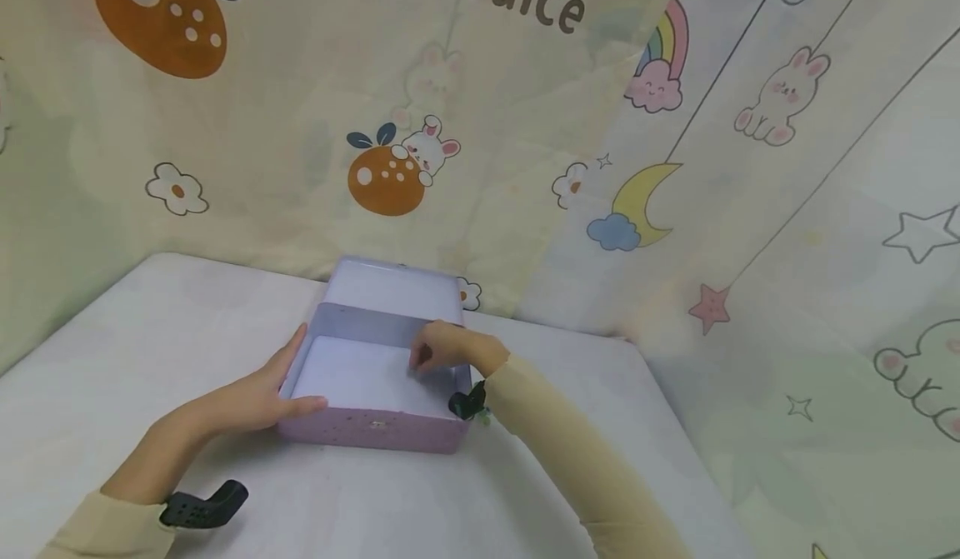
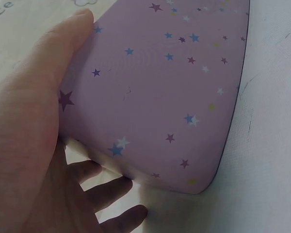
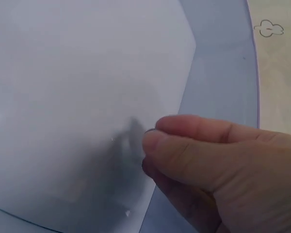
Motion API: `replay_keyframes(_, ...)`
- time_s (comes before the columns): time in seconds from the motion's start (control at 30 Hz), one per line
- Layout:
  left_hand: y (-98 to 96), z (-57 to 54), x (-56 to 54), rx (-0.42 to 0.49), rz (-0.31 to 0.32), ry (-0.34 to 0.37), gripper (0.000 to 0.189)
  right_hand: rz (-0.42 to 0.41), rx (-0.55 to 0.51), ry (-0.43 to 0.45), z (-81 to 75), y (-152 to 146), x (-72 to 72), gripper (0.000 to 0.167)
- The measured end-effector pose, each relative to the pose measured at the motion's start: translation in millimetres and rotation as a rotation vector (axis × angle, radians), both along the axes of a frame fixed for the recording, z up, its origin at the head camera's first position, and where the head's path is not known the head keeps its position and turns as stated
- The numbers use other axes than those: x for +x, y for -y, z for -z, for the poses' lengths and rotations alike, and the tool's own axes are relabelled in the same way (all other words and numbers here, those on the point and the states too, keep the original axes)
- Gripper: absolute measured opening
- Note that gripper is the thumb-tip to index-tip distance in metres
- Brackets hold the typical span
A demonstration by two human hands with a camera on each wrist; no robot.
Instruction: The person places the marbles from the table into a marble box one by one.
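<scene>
Beige sleeves are framing near side; lilac box is sitting lid-up on white surface, left hand bracing its near-left corner, fingers spread, right hand curling fingertips together inside, can't tell if pinching anything, printed cloth hanging behind

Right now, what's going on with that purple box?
A person has both hands at the purple box, which stands open on a white table with its lid tipped back at the far side. The left hand touches the box at its near left corner, thumb by the front rim. The right hand reaches inside, fingertips close together; I can't tell whether they pinch anything small.
</scene>
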State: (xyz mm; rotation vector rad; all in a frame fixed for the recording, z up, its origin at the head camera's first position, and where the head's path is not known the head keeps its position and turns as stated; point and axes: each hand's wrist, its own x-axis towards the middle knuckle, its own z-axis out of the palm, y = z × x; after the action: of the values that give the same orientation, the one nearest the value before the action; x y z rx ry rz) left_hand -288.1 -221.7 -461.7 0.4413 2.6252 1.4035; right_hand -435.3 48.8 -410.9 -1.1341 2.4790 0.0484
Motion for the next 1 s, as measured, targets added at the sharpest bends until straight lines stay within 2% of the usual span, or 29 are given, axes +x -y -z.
replay_keyframes(0.23,1.0,-3.3,3.4,-0.004,-0.004,-0.005,0.115,-0.016,0.02,-0.038,9.3,9,-4.3,0.008)
replay_keyframes(0.37,0.5,-3.3,3.1,-0.009,-0.003,0.001,0.114,0.01,0.024,-0.016,14.5,14,-4.5,0.01)
replay_keyframes(0.53,1.1,-1.2,3.7,-0.015,-0.01,0.0,0.114,0.009,0.006,0.001,10.7,17,-2.8,0.012)
replay_keyframes(0.67,1.3,1.0,6.4,-0.002,-0.012,0.009,0.114,0.005,-0.116,-0.01,-7.8,13,-0.3,0.016)
replay_keyframes(0.83,2.5,1.0,4.5,-0.022,-0.013,0.03,0.115,0.044,-0.323,-0.056,-51.0,-1,7.5,0.02)
replay_keyframes(0.93,2.5,-1.2,-0.8,-0.036,-0.016,0.032,0.115,0.059,-0.472,-0.071,-67.9,-19,14.4,0.019)
replay_keyframes(1.0,-1.2,-3.2,-8.0,-0.035,0.002,0.023,0.116,0.115,-0.592,-0.092,-71.1,-41,21.0,0.018)
